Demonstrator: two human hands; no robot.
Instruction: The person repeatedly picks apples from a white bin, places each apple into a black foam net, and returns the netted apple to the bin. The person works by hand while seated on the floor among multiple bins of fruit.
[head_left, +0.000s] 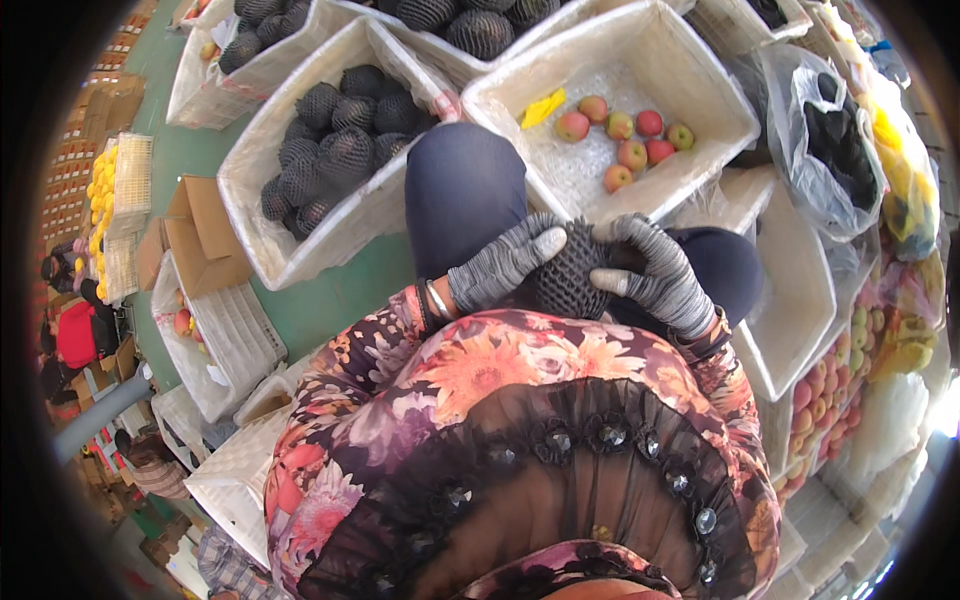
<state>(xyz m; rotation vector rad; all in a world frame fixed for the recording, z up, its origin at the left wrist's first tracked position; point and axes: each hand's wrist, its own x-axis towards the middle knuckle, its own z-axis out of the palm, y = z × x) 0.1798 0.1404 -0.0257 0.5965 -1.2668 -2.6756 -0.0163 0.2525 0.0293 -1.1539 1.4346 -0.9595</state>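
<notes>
Between my gloved hands, just above my lap, is a black foam fruit net (576, 277). It looks bulged, as if around a fruit, but the mesh and my fingers hide what is inside. My left hand (499, 262), in a grey knit glove, presses on the net's left side with its thumb near the top. From the right, my right hand (660, 274) grips the net's edge with thumb and fingers bent. Beyond my knees, a white plastic crate (720, 97) holds several red and green apples (632, 155) on clear plastic film, beside a yellow scrap (543, 109).
A lined crate (262, 266) of netted fruit (346, 152) stands at front left. To the right are an empty-looking crate (787, 277), a clear bag of black nets (840, 150) and many apples (825, 390). A cardboard box (202, 247) lies left; other people work far left.
</notes>
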